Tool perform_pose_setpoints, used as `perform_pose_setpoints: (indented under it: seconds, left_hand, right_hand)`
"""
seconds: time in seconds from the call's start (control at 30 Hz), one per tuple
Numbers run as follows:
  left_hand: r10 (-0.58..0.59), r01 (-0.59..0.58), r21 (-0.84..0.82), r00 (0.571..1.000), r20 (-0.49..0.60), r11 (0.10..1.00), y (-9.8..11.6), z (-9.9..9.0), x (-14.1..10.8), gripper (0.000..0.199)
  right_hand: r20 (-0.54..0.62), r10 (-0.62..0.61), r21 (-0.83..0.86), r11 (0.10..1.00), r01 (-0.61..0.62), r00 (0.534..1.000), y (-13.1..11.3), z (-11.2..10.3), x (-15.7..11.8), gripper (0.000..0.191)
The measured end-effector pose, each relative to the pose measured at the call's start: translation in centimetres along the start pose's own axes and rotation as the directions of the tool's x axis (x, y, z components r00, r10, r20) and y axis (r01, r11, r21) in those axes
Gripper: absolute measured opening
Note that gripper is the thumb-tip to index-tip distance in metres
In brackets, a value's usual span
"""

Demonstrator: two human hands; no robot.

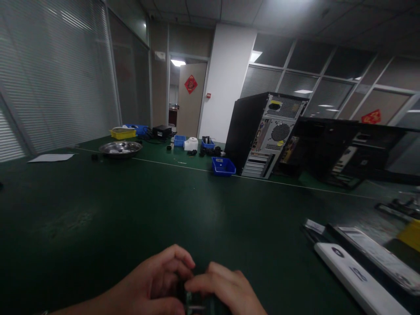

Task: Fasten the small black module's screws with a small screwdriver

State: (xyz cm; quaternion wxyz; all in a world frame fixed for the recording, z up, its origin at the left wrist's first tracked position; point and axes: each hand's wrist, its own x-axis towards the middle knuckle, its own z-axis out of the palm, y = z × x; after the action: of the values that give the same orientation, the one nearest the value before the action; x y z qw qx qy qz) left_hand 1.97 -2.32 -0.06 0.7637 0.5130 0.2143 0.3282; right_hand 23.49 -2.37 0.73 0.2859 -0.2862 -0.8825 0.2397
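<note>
Low in the head view, my left hand [154,284] curls its fingers around the left side of a small dark object [196,307]. My right hand [229,288] bends over the same object from the right, fingertips on its upper edge. Both hands are close together above the green table [147,214]. The object shows a greenish, partly metallic part; most of it is hidden by the fingers and the frame's bottom edge.
A white slab-like device [357,275] lies at the right front. Behind stand a computer tower [249,131], a blue tray [223,166], a metal bowl [120,149] and a yellow basket [123,134]. White paper [51,158] lies at the left.
</note>
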Motion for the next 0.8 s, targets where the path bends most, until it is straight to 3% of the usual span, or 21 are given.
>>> perform_pose_setpoints:
  seconds: [0.17, 0.3, 0.53, 0.8]
  left_hand:
    - [-0.048, 0.048, 0.012, 0.999, 0.008, 0.999, 0.7, 0.4, -0.2, 0.021]
    - [-0.044, 0.044, 0.036, 0.999, -0.016, 0.998, 1.1, 0.5, -0.2, 0.023]
    - [0.017, -0.009, 0.115, 0.998, -0.067, 0.993, 0.9, 0.0, -0.2, 0.023]
    - [0.047, -0.047, 0.003, 0.996, -0.073, 0.999, 0.6, 0.1, 0.3, 0.026]
  right_hand:
    - [-0.187, -0.013, 0.002, 1.000, 0.013, 0.982, -0.2, 0.5, -0.3, 0.054]
    - [-0.100, -0.060, -0.021, 0.998, 0.058, 0.993, -0.1, -0.1, -0.3, 0.033]
    - [-0.212, -0.022, 0.029, 0.999, 0.029, 0.977, -0.6, -0.5, 0.0, 0.029]
    - [-0.260, -0.024, 0.086, 0.995, 0.048, 0.965, -0.7, -0.5, 0.4, 0.022]
